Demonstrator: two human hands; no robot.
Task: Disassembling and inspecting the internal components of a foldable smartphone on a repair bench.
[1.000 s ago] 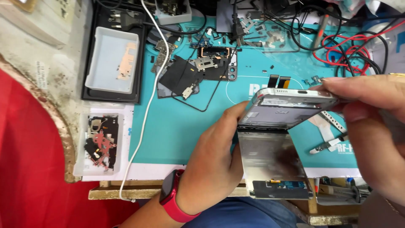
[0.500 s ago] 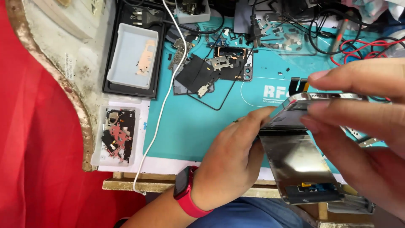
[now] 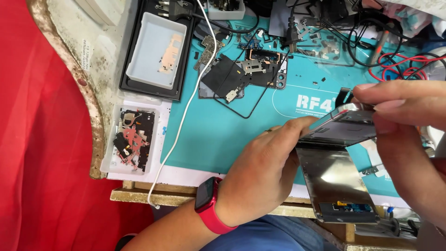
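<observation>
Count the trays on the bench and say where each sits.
2. A white tray sits on a black holder at the top left, and a clear tray of phone parts lies below it, beside the teal mat. Clutter at the top may hide more.

Worn wooden bench (image 3: 153, 193), teal work mat (image 3: 209, 135), red floor (image 3: 42, 162), daylight

right hand (image 3: 409, 135): cut off by the right edge; palm and wrist out of view.
phone frame (image 3: 344, 128): its ends hidden under fingers of both hands.
left hand (image 3: 265, 179): fingertips hidden behind the phone frame.
screen panel (image 3: 337, 186): top edge covered by the frame; lower connector perhaps a flex, too small to tell.
loose parts (image 3: 320, 42): too small to identify.
</observation>
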